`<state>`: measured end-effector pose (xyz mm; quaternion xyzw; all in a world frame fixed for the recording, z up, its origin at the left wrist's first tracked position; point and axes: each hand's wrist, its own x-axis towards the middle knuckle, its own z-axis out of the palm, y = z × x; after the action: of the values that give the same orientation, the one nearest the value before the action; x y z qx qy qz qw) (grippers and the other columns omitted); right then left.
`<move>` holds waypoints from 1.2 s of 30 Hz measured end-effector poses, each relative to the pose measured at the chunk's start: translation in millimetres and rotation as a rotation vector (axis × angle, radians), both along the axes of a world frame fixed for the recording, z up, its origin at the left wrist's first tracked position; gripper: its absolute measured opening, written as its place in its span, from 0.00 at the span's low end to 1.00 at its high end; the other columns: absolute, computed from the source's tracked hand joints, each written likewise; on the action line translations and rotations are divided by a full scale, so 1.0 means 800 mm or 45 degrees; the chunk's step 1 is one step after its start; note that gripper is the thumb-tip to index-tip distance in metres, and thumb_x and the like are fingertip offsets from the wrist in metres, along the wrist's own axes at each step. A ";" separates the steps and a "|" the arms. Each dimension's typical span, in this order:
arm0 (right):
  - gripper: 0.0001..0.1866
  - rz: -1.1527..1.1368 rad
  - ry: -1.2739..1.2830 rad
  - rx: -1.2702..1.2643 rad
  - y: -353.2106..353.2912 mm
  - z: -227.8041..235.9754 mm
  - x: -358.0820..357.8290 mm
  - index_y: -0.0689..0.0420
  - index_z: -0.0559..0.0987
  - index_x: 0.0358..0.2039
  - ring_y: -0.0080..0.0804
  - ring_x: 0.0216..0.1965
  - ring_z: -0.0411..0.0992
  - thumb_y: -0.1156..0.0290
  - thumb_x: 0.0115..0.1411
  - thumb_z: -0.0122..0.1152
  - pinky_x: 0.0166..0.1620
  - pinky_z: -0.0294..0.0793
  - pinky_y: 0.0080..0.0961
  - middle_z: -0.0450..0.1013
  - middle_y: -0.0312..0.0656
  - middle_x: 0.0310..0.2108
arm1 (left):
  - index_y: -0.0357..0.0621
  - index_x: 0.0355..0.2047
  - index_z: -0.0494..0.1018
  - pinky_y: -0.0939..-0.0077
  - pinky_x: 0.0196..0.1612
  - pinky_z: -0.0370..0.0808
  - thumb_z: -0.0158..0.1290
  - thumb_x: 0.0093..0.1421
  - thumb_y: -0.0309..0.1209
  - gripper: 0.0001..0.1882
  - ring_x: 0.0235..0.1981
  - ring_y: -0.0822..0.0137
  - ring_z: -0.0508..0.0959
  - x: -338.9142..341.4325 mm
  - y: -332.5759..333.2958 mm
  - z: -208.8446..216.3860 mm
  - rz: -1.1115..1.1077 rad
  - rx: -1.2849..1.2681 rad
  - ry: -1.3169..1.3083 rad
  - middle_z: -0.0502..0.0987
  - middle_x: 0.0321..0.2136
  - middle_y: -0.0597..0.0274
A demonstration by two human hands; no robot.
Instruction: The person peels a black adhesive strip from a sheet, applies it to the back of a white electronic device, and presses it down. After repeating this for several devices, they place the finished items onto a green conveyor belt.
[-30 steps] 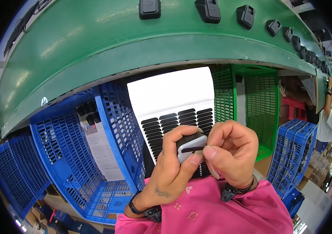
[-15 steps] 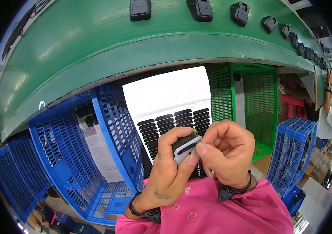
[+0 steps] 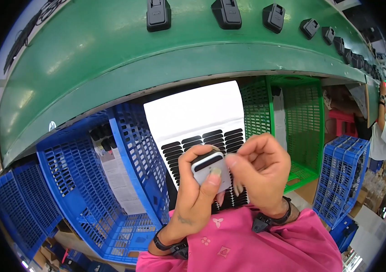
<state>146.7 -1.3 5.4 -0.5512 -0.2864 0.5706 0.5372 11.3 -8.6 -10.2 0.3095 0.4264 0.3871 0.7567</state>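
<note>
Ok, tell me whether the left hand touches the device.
Touching: the head view shows the left hand gripping the device, its thumb lying on the pale face.

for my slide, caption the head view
Left hand holds a grey-faced black device, right hand close beside it, over a white sheet of black oval strips.

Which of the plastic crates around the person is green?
The green crate is just right of the white sheet, next to the right hand in this view; the other crates are blue.
</note>
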 end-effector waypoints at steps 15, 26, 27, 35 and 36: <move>0.11 0.535 -0.011 0.028 -0.027 -0.039 0.041 0.67 0.73 0.33 0.17 0.24 0.67 0.77 0.51 0.63 0.25 0.66 0.14 0.68 0.39 0.29 | 0.41 0.45 0.56 0.72 0.45 0.70 0.61 0.51 0.41 0.31 0.45 0.64 0.71 -0.031 -0.018 -0.032 -0.084 0.192 0.004 0.67 0.45 0.46; 0.14 0.318 -1.141 0.556 0.012 -0.055 -0.012 0.62 0.78 0.38 0.25 0.24 0.68 0.81 0.49 0.63 0.25 0.68 0.17 0.69 0.41 0.31 | 0.35 0.58 0.51 0.80 0.26 0.70 0.42 0.63 0.48 0.33 0.27 0.70 0.72 -0.067 -0.018 -0.044 0.030 0.281 0.290 0.70 0.33 0.52; 0.14 0.319 -1.212 0.592 0.016 -0.061 -0.018 0.62 0.78 0.38 0.27 0.25 0.68 0.81 0.48 0.64 0.26 0.68 0.19 0.67 0.42 0.32 | 0.35 0.59 0.50 0.80 0.26 0.69 0.41 0.62 0.54 0.37 0.26 0.68 0.72 -0.067 -0.016 -0.043 0.143 0.238 0.208 0.70 0.33 0.53; 0.09 0.259 -1.377 0.598 0.021 -0.080 -0.030 0.63 0.75 0.31 0.36 0.31 0.67 0.81 0.47 0.64 0.32 0.67 0.26 0.66 0.43 0.32 | 0.39 0.61 0.47 0.71 0.33 0.70 0.26 0.56 0.69 0.48 0.35 0.61 0.72 -0.057 -0.012 -0.033 0.241 0.087 -0.076 0.67 0.42 0.50; 0.08 0.281 -1.325 0.607 0.022 -0.080 -0.029 0.62 0.75 0.30 0.36 0.31 0.67 0.81 0.47 0.63 0.32 0.67 0.25 0.66 0.43 0.31 | 0.39 0.61 0.47 0.71 0.33 0.70 0.26 0.56 0.69 0.48 0.35 0.61 0.72 -0.056 -0.012 -0.034 0.238 0.087 -0.080 0.67 0.42 0.50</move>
<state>123.2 16.4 -58.6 -0.5897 -0.6890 0.1971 0.3724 -33.9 -18.2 -37.8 0.2815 0.4163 0.4799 0.7192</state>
